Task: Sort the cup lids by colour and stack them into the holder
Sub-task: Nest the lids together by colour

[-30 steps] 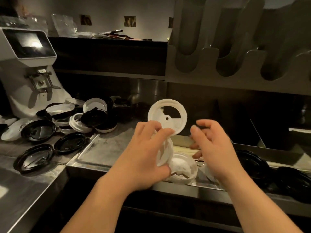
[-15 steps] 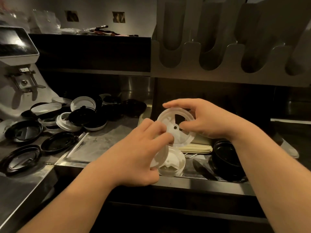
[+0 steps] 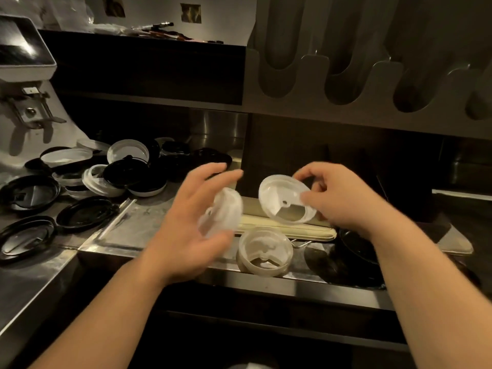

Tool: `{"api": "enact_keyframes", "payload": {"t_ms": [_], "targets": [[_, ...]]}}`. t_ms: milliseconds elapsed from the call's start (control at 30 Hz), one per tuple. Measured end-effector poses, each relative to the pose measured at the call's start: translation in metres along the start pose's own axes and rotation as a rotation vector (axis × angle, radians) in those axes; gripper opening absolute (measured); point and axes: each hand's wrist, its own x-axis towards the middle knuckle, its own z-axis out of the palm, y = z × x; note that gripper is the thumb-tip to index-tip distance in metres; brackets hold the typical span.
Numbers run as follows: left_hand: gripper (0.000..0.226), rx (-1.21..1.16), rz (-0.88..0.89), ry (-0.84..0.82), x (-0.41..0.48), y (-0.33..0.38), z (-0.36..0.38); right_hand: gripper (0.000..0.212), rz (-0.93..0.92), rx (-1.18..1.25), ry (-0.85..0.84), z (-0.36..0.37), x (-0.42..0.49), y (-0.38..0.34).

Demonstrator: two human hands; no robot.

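- Holder (image 3: 372, 89): slotted rack at 1 o'clock, above the counter; slot contents cannot be told.
- Stack (image 3: 263, 258): nested white lids at centre, near the counter edge; black lids (image 3: 356, 249) at 4 o'clock.
- Counter (image 3: 149, 217): steel; mixed pile (image 3: 106, 177) of black and white lids at 9 o'clock, grinder (image 3: 24, 83) at 10 o'clock.
- Left hand (image 3: 191, 227): grips a white blurred lid (image 3: 223, 211), at 10 o'clock of the stack.
- Right hand (image 3: 343, 198): fingertips pinch a white tilted lid (image 3: 282, 201) by its rim, at 1 o'clock of the stack.

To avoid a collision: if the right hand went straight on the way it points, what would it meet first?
Likely the left hand and the blurred lid it holds: the right hand, pinching a white lid, points leftward. Depth is unclear.
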Motion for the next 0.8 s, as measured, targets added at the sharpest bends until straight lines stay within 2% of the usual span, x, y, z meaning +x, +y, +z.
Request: {"api": "enact_keyframes", "payload": {"t_ms": [167, 300, 433, 633, 800], "targets": [[0.041, -0.877, -0.436, 0.434, -0.021, 0.003, 0.022, 0.014, 0.184, 0.086, 0.023, 0.053, -0.023, 0.020], [0.041, -1.296, -0.629, 0.635, -0.025, 0.013, 0.025, 0.008, 0.233, 0.035, 0.111, 0.076, -0.031, 0.028], [0.056, -1.362, -0.711, 0.666, -0.028, 0.025, 0.031, 0.007, 0.246, -0.036, 0.166, 0.088, -0.037, 0.028], [0.053, -1.408, -0.739, 0.731, -0.030, 0.030, 0.041, 0.025, 0.247, -0.129, 0.205, 0.096, -0.037, 0.025], [0.052, -1.486, -0.773, 0.744, -0.028, 0.033, 0.043, 0.022, 0.244, -0.148, 0.222, 0.100, -0.036, 0.023]]}}
